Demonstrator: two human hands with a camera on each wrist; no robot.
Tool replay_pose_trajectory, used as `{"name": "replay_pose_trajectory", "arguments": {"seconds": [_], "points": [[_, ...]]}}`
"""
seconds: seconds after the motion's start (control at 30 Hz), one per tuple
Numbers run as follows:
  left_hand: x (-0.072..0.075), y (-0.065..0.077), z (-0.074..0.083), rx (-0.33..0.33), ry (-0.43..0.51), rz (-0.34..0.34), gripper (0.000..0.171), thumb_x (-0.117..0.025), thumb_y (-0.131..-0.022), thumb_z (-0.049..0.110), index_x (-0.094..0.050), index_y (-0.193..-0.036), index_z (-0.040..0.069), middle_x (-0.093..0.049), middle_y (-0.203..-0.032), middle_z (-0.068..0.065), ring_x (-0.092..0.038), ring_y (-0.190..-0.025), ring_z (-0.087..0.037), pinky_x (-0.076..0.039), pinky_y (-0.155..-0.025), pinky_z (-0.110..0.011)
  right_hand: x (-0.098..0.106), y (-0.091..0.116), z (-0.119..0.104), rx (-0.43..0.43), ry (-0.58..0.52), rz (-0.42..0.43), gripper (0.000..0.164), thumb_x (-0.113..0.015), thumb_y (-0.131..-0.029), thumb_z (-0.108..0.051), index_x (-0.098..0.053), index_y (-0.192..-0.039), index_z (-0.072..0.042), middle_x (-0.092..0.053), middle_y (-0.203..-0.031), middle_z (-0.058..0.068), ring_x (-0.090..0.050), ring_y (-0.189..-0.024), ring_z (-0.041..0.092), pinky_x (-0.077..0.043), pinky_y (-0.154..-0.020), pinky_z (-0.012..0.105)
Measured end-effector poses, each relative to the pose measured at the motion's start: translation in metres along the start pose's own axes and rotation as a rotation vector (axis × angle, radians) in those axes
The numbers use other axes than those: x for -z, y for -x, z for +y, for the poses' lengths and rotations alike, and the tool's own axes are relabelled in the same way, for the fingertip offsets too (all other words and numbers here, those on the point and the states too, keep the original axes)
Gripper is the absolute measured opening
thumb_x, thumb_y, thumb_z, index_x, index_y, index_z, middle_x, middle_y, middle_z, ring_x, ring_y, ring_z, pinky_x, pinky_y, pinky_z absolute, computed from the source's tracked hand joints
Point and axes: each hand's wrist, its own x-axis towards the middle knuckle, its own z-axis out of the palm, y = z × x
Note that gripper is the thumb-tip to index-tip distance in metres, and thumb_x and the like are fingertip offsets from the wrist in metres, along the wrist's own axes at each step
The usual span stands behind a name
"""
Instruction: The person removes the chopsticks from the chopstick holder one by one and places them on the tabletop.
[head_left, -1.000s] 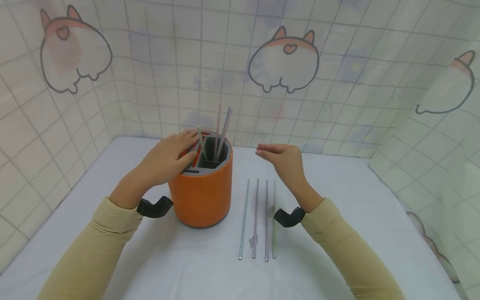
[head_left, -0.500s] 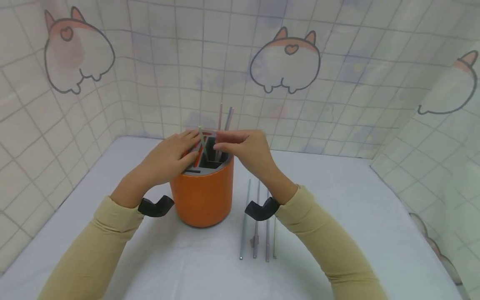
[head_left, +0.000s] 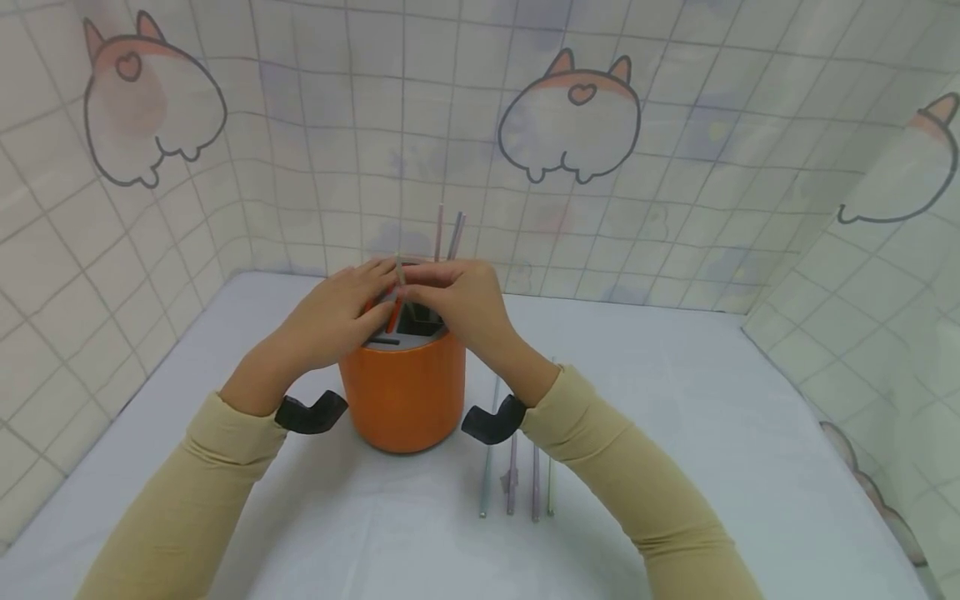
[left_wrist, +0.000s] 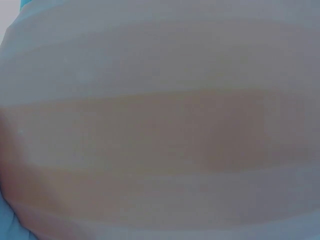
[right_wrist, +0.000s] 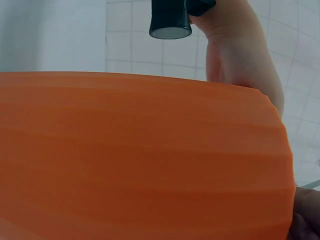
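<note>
Left of centre: orange holder [head_left: 402, 398], steadied by left hand [head_left: 327, 321], fingers [head_left: 377, 275] relaxed. Pale stick [head_left: 400, 265], seemingly pinched by right hand [head_left: 471, 304]; best lifted straight.

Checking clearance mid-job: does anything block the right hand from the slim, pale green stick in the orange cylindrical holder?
Nothing visible does: the right hand is at the stick, though its grip is unclear. The left hand rests on top of the holder, left of the stick.
</note>
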Motion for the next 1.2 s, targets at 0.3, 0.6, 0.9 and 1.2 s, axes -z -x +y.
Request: {"name": "replay_pose_trajectory", "arguments": {"seconds": [0.3, 0.6, 0.9, 1.2], "points": [[0.000, 0.000, 0.001, -0.007, -0.015, 0.002, 0.056, -0.036, -0.107, 0.030, -0.027, -0.157, 0.005, -0.024, -0.165, -0.013, -0.015, -0.155, -0.035, -0.011, -0.127, -0.054, 0.022, 0.006, -0.026, 0.183, -0.061, 0.119, 0.021, -0.076, -0.087, -0.009, -0.077, -0.105, -0.001, -0.077, -0.103, 0.013, -0.075, -0.099, 0.016, -0.061, -0.087, 0.027], [0.000, -0.001, 0.001, -0.001, -0.023, 0.004, 0.057, -0.037, -0.106, 0.030, -0.028, -0.157, 0.005, -0.024, -0.165, -0.012, -0.016, -0.155, -0.034, -0.011, -0.128, -0.053, 0.055, 0.014, -0.065, 0.532, -0.290, 0.246, 0.020, -0.073, -0.081, 0.012, -0.071, -0.100, 0.018, -0.079, -0.092, 0.011, -0.077, -0.086, 0.016, -0.062, -0.084, 0.039], [-0.001, -0.001, 0.001, 0.010, -0.021, 0.005, 0.057, -0.035, -0.106, 0.030, -0.027, -0.157, 0.006, -0.024, -0.166, -0.012, -0.015, -0.155, -0.034, -0.011, -0.128, -0.053, 0.091, 0.026, -0.086, 0.561, -0.423, 0.374, 0.016, -0.071, -0.080, 0.017, -0.073, -0.095, 0.014, -0.079, -0.085, 0.008, -0.078, -0.081, 0.022, -0.063, -0.075, 0.033], [-0.001, -0.001, 0.000, 0.008, -0.015, 0.005, 0.056, -0.034, -0.107, 0.030, -0.028, -0.157, 0.006, -0.024, -0.165, -0.012, -0.016, -0.155, -0.034, -0.011, -0.128, -0.053, 0.126, 0.032, -0.056, 0.263, -0.512, 0.395, 0.015, -0.080, -0.078, 0.004, -0.078, -0.093, 0.006, -0.078, -0.082, 0.012, -0.077, -0.077, 0.023, -0.063, -0.074, 0.032]]}}
